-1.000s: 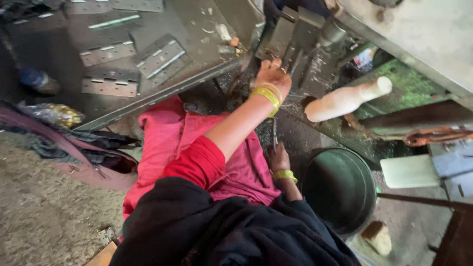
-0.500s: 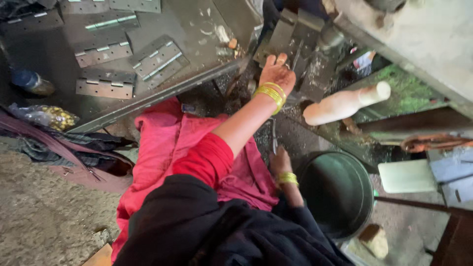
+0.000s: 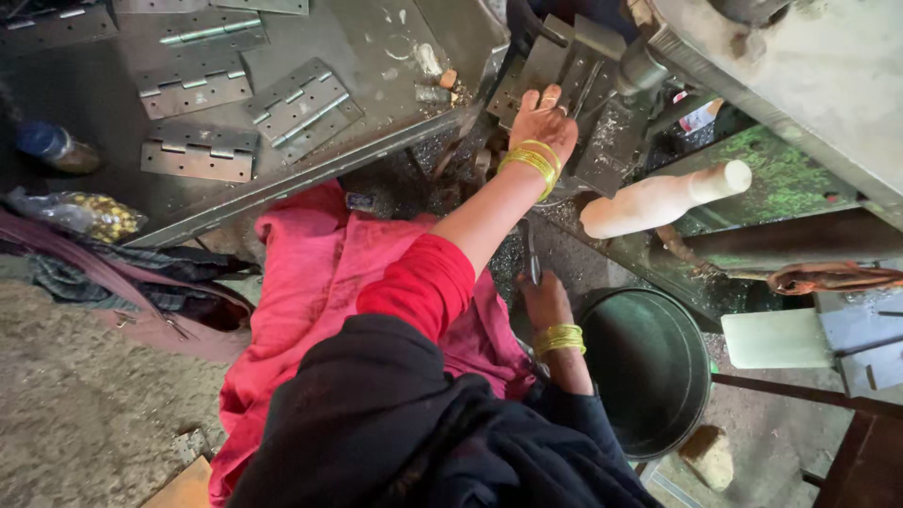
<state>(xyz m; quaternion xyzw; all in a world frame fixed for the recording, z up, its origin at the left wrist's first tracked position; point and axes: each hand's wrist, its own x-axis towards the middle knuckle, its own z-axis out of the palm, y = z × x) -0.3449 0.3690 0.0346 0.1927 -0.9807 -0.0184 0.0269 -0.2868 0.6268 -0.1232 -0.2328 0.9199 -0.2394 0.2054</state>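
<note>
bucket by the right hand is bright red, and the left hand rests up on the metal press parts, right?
Not quite. The bucket is dark green, not red; the head view shows it. The rest holds: it sits beside the right hand, and the left hand rests on the metal press parts.

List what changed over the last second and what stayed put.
The left hand slid a little further up onto the grey metal piece at the machine and lies flat on it. The right hand stays low, gripping a thin metal rod. Hinges, dark bucket and wooden handle are unmoved.
</note>
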